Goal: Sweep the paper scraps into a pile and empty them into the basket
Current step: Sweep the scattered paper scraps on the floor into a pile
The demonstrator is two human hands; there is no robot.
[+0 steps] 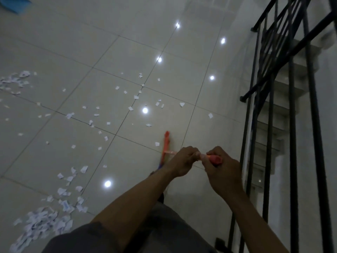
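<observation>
White paper scraps (102,114) lie scattered over the grey tiled floor. A dense heap of scraps (40,225) sits at the lower left, and another cluster of scraps (14,81) lies at the left edge. I hold a broom by its handle: my right hand (224,170) grips the orange handle end (216,159), and my left hand (184,161) grips the handle just below it. The orange broom head (166,145) rests on the floor in front of my hands. No basket is in view.
A black metal railing (273,106) and a descending staircase (284,99) run along the right side. A blue object (14,4) shows at the top left corner. Ceiling lights reflect as bright spots on the tiles.
</observation>
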